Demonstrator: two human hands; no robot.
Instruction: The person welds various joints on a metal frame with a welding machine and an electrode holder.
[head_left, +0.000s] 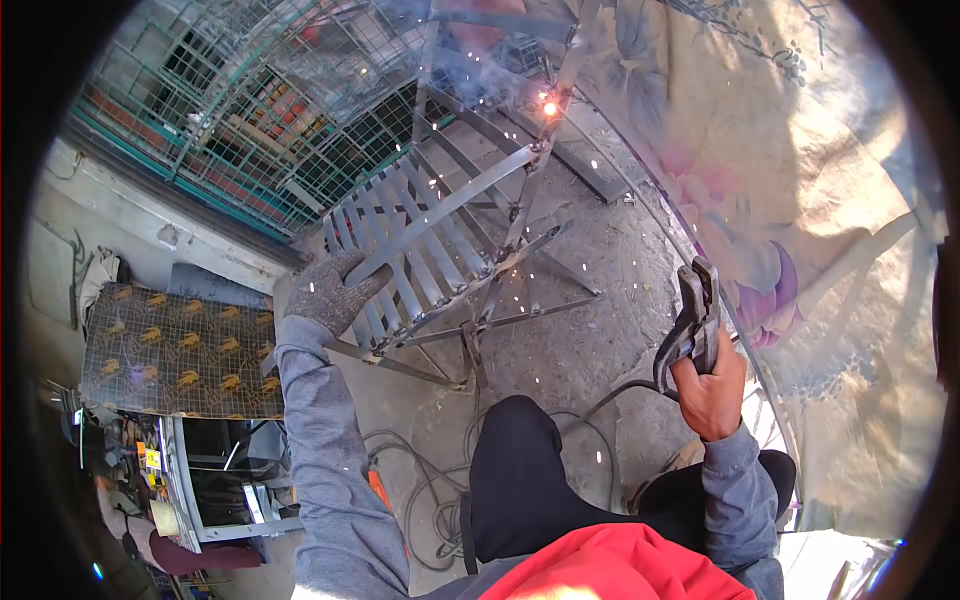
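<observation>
My left hand (332, 292), in a grey knitted glove, is closed around the end of a flat metal bar on a slatted metal chair frame (440, 215). The frame stands tilted on the floor, its slats running toward the left. My bare right hand (712, 388) grips a black welding electrode holder (698, 312). From its jaws a thin welding rod (640, 190) reaches up and left to the frame. At the rod's tip a bright orange arc (549, 107) glows against the upper joint, throwing sparks and smoke. A cable (615, 395) trails from the holder.
Cable loops (435, 500) lie on the concrete floor (610, 345) beside my knee. A green wire cage (250, 130) stands at the upper left. A patterned board (185, 350) is at the left, above a metal frame (185, 480). Floral cloth (830, 300) hangs along the right.
</observation>
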